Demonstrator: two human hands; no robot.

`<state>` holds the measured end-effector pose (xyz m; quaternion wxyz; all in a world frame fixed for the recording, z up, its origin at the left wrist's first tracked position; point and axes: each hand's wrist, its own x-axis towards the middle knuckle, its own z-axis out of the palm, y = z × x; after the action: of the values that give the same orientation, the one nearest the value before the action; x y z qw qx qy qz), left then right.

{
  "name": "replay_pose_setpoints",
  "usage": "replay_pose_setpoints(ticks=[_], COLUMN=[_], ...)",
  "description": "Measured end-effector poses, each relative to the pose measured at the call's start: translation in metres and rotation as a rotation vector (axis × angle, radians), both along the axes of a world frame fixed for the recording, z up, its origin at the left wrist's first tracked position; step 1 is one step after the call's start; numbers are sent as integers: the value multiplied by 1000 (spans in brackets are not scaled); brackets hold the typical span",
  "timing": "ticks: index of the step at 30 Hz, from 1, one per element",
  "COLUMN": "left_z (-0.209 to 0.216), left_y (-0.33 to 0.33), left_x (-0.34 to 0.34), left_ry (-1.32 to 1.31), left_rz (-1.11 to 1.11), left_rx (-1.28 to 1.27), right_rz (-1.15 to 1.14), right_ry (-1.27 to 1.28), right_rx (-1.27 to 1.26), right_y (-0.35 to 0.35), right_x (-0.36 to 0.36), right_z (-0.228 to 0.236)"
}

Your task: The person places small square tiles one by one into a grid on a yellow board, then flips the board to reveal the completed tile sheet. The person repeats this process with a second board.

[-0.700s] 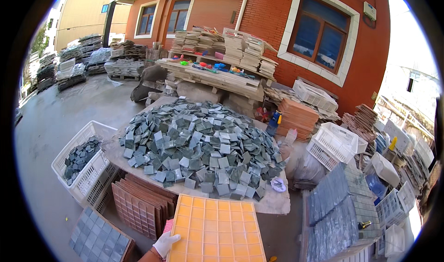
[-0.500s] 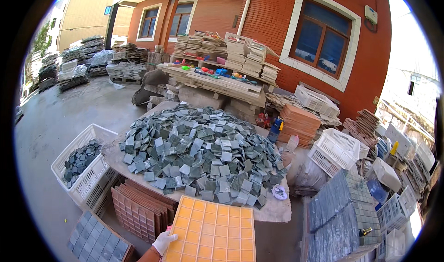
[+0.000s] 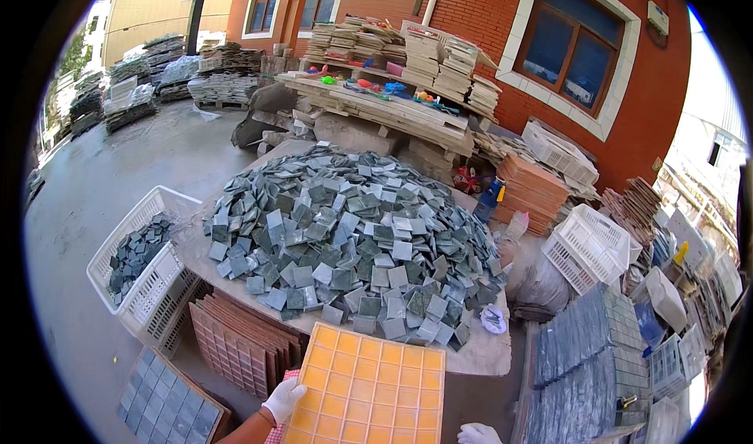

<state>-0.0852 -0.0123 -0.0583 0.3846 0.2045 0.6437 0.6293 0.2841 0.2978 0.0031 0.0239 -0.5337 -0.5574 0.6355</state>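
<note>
Gloved left hand (image 3: 282, 399) grips the orange grid tray (image 3: 365, 387) at its left edge. Right hand (image 3: 477, 434) barely in view, grip unclear. Tray's far edge meets the tile-heaped table (image 3: 478, 350).

An orange grid tray (image 3: 367, 387) is held at its left edge by the gloved left hand (image 3: 282, 399); the gloved right hand (image 3: 478, 434) is seen at its lower right. A heap of grey-green tiles (image 3: 353, 244) is spread on the table (image 3: 486, 355) beyond.
</note>
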Motion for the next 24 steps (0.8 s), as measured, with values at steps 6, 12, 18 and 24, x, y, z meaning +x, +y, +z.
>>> replay_pose_setpoints(ticks=[6,12,18,24], left_z=[12,9,1,23], left_y=[3,-6,13,20], left_x=[29,37,13,-10], left_ry=[-127,-184,-209,133], left_rz=[40,85,105,40], left_rx=[1,-12,-22,-362], right_rz=[216,141,57,358], right_ry=[118,185,140,-347], right_rx=[512,383,480,514], right_y=[-9,-31,-23,-9], right_x=[-94,-81,-94,-117], right_z=[-24,-7,-29,-8])
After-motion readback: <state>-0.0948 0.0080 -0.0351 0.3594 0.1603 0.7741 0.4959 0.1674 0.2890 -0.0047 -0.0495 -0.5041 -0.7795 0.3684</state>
